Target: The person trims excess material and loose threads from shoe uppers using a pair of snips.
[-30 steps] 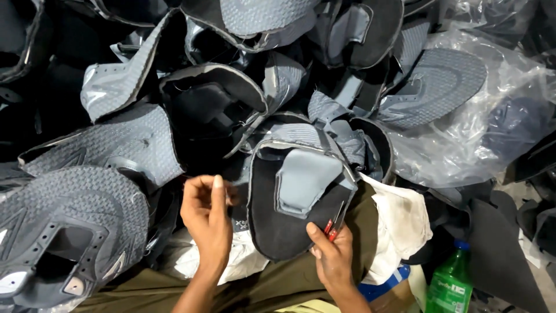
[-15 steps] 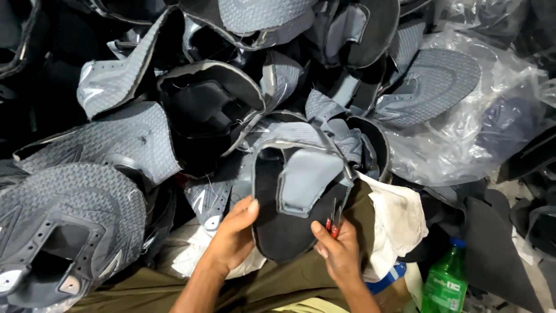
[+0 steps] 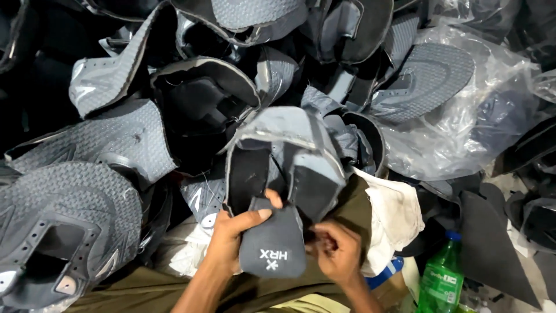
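1. A grey and black shoe upper (image 3: pixel 286 174) is held over the person's lap, in front of a big heap of similar pieces. Its dark tongue (image 3: pixel 272 246), which carries a small white printed mark, is folded down toward the camera.
2. The left hand (image 3: pixel 231 237) is closed on the tongue: the thumb lies across its top edge and the fingers wrap behind its left side.
3. The right hand (image 3: pixel 336 252) touches the right edge of the tongue with its fingers curled inward. Whether a small tool sits inside that fist cannot be told, nor how firmly it pinches the fabric.
4. The upper's two side flaps stand up and spread apart above the hands, showing black lining on the left and grey lining on the right.
5. A white cloth (image 3: pixel 394 214) lies just beside the right hand, partly under the upper, on the olive-green fabric (image 3: pixel 174 293) covering the lap.
6. More grey mesh uppers (image 3: pixel 63 208) are stacked at the left, and others (image 3: pixel 202 98) fill the space behind the held piece.
7. At the right, a clear plastic bag (image 3: pixel 463 116) covers further uppers.
8. A green plastic bottle (image 3: pixel 443 281) with a blue cap stands near the lower right, beside flat black cut pieces (image 3: pixel 492 243).
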